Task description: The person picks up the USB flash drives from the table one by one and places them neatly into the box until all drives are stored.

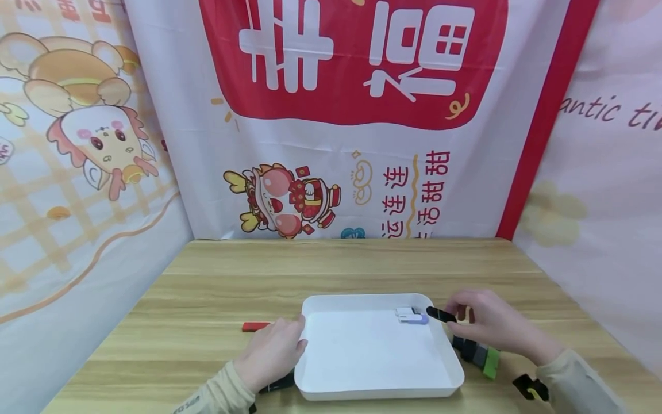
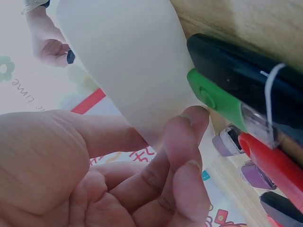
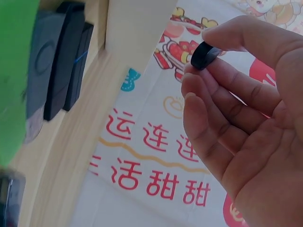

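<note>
A white tray [image 1: 362, 359] lies on the wooden table. My left hand [image 1: 275, 349] grips its left rim, thumb on one side and fingers on the other in the left wrist view. Beside those fingers lie a green USB flash drive [image 2: 218, 97], a red one [image 2: 274, 163] and a long black one [image 2: 236, 71]. Over the tray's right rim, my right hand [image 1: 488, 322] pinches a black USB flash drive [image 1: 441, 314] between thumb and fingertips. Inside the tray's far right corner sit two small pale flash drives [image 1: 412, 318] side by side.
Right of the tray, a row of dark, grey and green flash drives [image 1: 491, 363] lies under my right hand, with a black and yellow item [image 1: 530, 387] nearer me. Left, a red piece [image 1: 255, 326] shows past my left hand. Printed cloth [image 1: 351, 172] hangs around the table.
</note>
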`<state>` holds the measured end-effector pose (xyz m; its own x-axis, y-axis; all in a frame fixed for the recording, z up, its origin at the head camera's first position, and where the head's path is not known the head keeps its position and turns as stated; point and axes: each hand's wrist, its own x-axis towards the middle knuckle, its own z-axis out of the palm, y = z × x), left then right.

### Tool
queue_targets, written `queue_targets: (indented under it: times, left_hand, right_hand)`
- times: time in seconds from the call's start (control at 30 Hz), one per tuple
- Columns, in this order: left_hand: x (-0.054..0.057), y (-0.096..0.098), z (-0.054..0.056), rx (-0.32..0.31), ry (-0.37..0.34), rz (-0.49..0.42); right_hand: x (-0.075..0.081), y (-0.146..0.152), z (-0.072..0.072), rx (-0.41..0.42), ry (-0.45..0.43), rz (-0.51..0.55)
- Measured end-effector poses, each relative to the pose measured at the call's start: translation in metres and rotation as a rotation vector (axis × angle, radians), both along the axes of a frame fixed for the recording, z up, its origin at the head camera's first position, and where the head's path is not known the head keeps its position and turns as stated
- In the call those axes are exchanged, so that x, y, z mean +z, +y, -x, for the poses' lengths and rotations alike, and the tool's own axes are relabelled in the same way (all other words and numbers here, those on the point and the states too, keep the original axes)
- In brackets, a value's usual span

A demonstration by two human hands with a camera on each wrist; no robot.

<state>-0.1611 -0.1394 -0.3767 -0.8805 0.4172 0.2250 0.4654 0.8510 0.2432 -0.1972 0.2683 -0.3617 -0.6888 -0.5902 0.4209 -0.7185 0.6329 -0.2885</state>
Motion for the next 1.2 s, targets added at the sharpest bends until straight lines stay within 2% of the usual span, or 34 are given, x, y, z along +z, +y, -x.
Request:
queue_targets:
  times: [0.37, 0.83, 1.03, 1.2]
  left_hand:
    - [0.001, 0.0, 0.001, -0.018, -0.017, -0.013]
    - [0.001, 0.0, 0.001, -0.003, -0.02, -0.005]
    - [0.001, 0.001, 0.0, 0.007, -0.012, -0.001]
    - [0.001, 0.001, 0.0, 0.008, -0.013, -0.006]
  right_hand:
    - [-0.001, -0.016, 0.004, 0.008, -0.077, -0.054]
    - [0.015, -0.03, 0.016, -0.034, -0.184, -0.237]
    - [0.015, -0.037, 0.018, -0.046, -0.204, -0.301]
    - [0.01, -0.042, 0.023, -0.045, -0.16, -0.36]
